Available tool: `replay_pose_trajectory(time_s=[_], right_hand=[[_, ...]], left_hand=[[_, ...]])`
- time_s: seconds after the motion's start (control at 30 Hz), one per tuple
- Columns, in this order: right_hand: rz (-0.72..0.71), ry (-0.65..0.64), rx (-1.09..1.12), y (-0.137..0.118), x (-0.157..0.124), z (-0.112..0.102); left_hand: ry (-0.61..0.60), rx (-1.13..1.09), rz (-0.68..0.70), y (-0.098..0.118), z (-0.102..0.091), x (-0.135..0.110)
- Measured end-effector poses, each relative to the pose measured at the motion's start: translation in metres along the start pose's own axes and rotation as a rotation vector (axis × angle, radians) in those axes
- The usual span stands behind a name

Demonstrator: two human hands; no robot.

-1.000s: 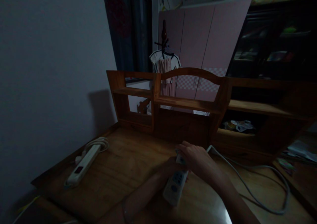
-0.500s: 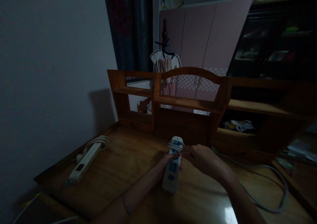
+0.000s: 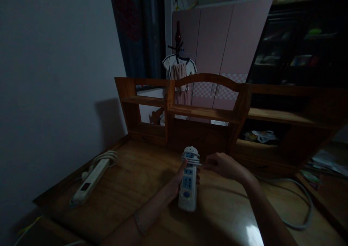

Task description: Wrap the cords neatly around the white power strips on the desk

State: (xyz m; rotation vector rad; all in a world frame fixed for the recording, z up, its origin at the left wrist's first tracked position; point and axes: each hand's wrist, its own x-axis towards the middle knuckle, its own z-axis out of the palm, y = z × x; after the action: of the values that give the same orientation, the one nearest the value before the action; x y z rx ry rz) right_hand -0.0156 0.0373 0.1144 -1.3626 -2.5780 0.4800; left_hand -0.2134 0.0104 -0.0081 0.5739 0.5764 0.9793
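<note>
A white power strip with blue sockets is held up off the wooden desk in the middle of the view. My left hand grips it from the left side and underneath. Turns of its white cord are wrapped around the strip's upper end. My right hand is closed, pinching the cord just right of that wrapped end. The rest of the cord loops over the desk to the right.
A second white power strip with its coiled cord lies at the desk's left edge by the wall. A wooden shelf unit stands along the back of the desk. Papers lie at the far right.
The strip has been raised and turned more upright. My right hand came off the strip's top, moved right and now pulls the cord around its upper end; the loose loop is shorter.
</note>
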Motion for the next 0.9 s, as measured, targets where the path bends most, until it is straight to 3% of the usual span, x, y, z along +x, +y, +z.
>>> replay_pose_trajectory(time_s=[0.13,0.4,0.57,0.73,0.9], right_hand=[[-0.031,-0.038,0.13,0.019,0.014,0.012],[-0.163,-0.292,0.53,0.033,0.03,0.027],[-0.184,-0.394,0.646,0.037,0.029,0.027],[-0.203,-0.553,0.78,0.041,0.025,0.027],[-0.265,-0.678,0.763,0.03,0.019,0.029]], left_hand=[[-0.022,-0.01,-0.027,0.006,-0.002,0.004],[-0.118,-0.007,-0.014,0.007,-0.003,0.002],[-0.299,-0.012,-0.075,0.001,-0.002,-0.002],[-0.497,-0.029,-0.13,-0.003,0.0,-0.022],[-0.648,0.048,-0.331,-0.002,-0.002,-0.042]])
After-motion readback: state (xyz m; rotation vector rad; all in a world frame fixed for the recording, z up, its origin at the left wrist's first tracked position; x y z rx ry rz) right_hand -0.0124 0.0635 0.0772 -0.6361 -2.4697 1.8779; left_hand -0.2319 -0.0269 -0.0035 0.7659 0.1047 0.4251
